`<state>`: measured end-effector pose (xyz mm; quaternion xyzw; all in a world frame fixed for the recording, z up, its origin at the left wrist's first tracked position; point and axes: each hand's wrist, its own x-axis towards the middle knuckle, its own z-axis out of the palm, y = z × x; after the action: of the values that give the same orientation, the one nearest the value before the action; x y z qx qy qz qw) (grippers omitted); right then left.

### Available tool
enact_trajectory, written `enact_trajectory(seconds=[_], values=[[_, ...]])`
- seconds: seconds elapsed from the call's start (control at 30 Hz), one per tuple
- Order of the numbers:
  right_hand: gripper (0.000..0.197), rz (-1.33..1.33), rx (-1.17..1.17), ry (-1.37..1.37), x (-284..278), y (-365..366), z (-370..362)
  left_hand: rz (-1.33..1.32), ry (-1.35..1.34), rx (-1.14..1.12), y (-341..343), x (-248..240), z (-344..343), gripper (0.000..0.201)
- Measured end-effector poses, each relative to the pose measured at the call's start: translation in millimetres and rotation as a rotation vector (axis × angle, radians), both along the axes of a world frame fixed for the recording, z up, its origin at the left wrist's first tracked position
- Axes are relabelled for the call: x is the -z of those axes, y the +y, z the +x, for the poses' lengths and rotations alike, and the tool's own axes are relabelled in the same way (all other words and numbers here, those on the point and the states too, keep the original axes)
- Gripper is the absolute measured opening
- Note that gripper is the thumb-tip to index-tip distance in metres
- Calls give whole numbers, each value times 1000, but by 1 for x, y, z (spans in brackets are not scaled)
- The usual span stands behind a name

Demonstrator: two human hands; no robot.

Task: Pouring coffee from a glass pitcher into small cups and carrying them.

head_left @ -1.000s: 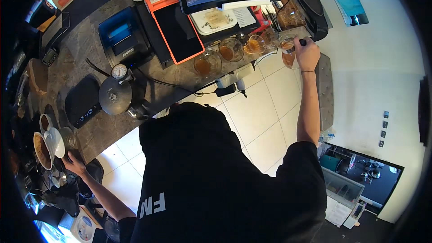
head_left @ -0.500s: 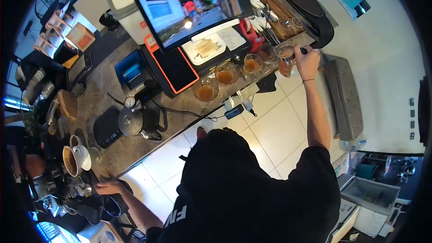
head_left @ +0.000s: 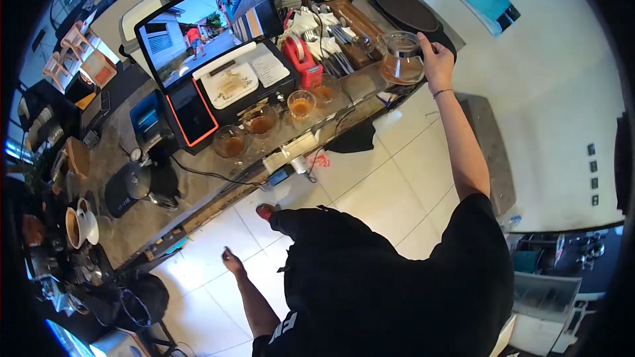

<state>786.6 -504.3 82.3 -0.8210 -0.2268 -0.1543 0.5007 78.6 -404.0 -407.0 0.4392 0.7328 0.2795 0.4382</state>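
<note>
My right hand (head_left: 437, 66) is closed around the handle of a clear glass coffee server (head_left: 401, 68). Some light-brown liquid shows in it, over the counter's right end. Several small glasses of brown liquid stand in a row along the counter's front edge; among them are the leftmost glass (head_left: 229, 143), a second glass (head_left: 259, 123) and a third glass (head_left: 301, 106). My left hand (head_left: 232, 262) hangs over the floor, away from the counter, with its fingers loosely bent and nothing visible in them.
The counter (head_left: 192, 193) carries a monitor (head_left: 210, 26), a red tape dispenser (head_left: 302, 63), a cutlery tray (head_left: 354, 23) and round dark trays (head_left: 405, 10). A kettle (head_left: 140, 182) and a white dripper (head_left: 88, 225) stand left. Cables and a power adapter (head_left: 279, 176) hang at the front edge.
My right hand and the glass server have shifted right along the row of glasses, which lies further left in view. My left hand has drawn away from the counter's left end.
</note>
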Motion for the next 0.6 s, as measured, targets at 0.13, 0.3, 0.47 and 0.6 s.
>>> enact_trajectory(seconds=[0.13,0.3,0.47,0.6], values=[[67,-157,50,-143,7,-19,58,-113,223,412,-111,8,41,49],[51,-352,-203,-150,25,9,99,-442,243,519,-185,14,53,48],[57,-435,-268,-194,33,31,112,-510,83,349,-191,-5,77,48],[59,-455,-317,-233,39,37,121,-543,-44,212,-185,-14,101,50]])
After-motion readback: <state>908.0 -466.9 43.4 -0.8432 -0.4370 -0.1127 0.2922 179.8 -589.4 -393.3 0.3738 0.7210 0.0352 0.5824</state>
